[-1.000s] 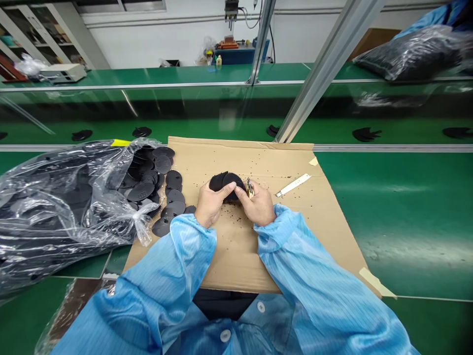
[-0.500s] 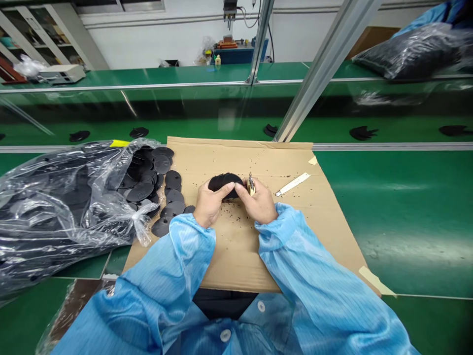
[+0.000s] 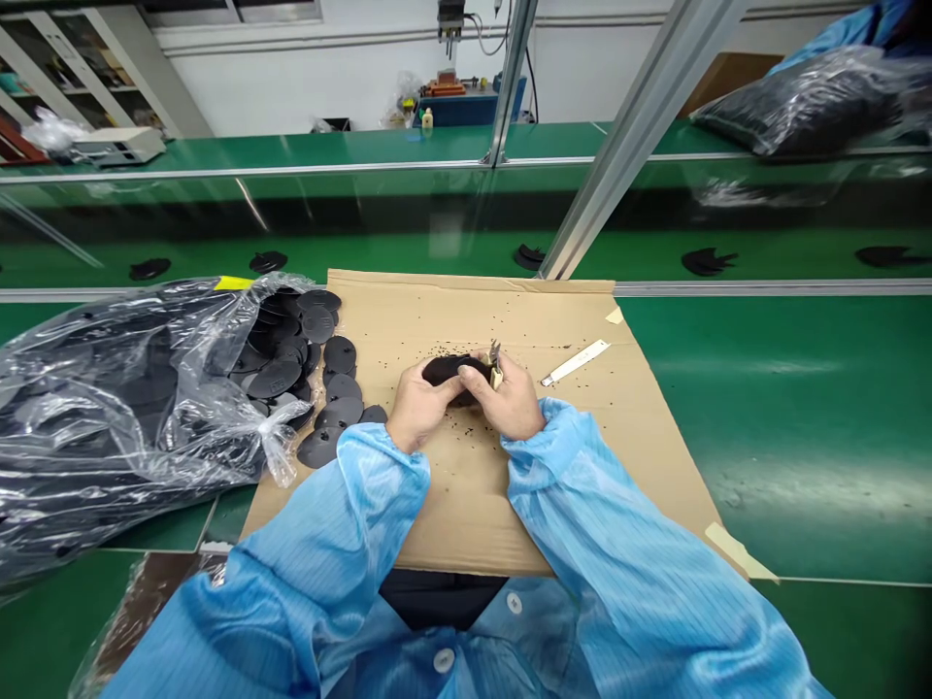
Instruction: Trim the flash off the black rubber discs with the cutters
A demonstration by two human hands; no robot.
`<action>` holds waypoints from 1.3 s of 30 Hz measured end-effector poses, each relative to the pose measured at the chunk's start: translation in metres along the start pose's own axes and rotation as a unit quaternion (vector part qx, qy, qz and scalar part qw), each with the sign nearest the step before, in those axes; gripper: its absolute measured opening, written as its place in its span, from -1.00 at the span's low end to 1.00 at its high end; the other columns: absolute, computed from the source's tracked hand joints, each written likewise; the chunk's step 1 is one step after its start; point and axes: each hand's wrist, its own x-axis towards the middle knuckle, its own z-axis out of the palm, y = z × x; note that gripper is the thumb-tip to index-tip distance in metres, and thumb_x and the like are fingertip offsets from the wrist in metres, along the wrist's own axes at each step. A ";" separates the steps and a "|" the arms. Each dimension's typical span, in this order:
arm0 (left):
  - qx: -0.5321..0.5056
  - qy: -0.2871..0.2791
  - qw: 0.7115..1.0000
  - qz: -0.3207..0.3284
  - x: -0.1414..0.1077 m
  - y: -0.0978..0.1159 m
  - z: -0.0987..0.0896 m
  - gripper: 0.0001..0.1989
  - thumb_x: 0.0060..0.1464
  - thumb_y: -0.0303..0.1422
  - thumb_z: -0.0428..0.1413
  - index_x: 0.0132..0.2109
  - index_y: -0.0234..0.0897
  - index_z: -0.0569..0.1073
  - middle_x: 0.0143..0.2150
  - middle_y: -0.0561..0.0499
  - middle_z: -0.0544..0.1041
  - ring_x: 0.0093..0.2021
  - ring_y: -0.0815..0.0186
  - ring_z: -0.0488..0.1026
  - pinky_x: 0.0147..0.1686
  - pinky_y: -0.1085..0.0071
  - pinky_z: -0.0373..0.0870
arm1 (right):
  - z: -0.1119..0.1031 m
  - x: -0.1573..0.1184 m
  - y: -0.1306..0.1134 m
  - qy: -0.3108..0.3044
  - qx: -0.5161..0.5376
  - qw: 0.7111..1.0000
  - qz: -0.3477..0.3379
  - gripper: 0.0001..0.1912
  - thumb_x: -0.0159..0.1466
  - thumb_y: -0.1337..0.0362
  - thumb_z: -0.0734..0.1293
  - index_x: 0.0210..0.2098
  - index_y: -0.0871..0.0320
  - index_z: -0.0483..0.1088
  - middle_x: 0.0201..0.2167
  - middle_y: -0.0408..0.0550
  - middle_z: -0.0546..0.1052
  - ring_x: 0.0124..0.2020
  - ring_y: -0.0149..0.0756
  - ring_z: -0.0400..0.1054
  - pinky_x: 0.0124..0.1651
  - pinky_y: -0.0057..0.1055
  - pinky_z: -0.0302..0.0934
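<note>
Between my two hands, over the cardboard sheet (image 3: pixel 466 529), are round black plastic discs (image 3: pixel 452 369), seemingly a small stack. My left hand (image 3: pixel 418 406) grips their left side, with the thumb across the near edge. My right hand (image 3: pixel 515 403) closes on the right side, its thumb pressing the near face. Tucked in the right hand's fingers is a pair of small nippers (image 3: pixel 496 364) with pale handles, jaws pointing away from me. Tiny black scraps are scattered around. To the right of the right hand lies a white utility knife (image 3: pixel 577 362) on the cardboard.
At left, a clear plastic bag (image 3: pixel 156 388) spills more black discs (image 3: pixel 342 386) onto the cardboard's edge. Beyond the cardboard runs a green conveyor belt (image 3: pixel 408 250) carrying several black pieces. A slanted metal post (image 3: pixel 618 136) rises behind the cardboard's far right corner.
The held discs have tilted flatter and shifted slightly right and down, and my left hand has moved right with them. Black pieces on the belt have slid slightly left.
</note>
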 end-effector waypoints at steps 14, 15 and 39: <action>0.006 0.042 0.999 0.011 -0.003 -0.004 0.007 -0.68 -0.22 -0.28 0.36 -0.30 -0.35 0.52 -0.36 0.01 0.54 -0.34 0.34 0.44 -0.24 0.39 0.41 | 0.011 -0.002 0.000 0.065 -0.050 0.997 -0.001 -0.61 0.26 -0.06 0.24 -0.30 0.15 0.41 -0.38 0.01 0.54 -0.33 -0.20 0.43 -0.20 -0.28 0.30; 0.007 0.046 0.999 0.011 -0.003 -0.003 0.007 -0.68 -0.23 -0.28 0.36 -0.31 -0.35 0.52 -0.37 0.01 0.54 -0.35 0.35 0.43 -0.25 0.40 0.40 | 0.012 -0.003 0.000 0.056 -0.045 0.997 -0.006 -0.61 0.25 -0.06 0.25 -0.24 0.16 0.40 -0.31 0.04 0.54 -0.27 -0.17 0.44 -0.15 -0.25 0.30; -0.027 0.054 0.998 -0.008 -0.010 -0.003 0.016 -0.68 -0.24 -0.32 0.36 -0.28 -0.35 0.53 -0.30 -0.04 0.59 -0.27 0.29 0.49 -0.14 0.34 0.42 | 0.020 0.006 -0.004 0.092 -0.093 0.991 0.024 -0.49 0.28 -0.17 0.14 -0.52 0.11 0.32 -0.61 -0.10 0.42 -0.53 -0.31 0.30 -0.42 -0.39 0.13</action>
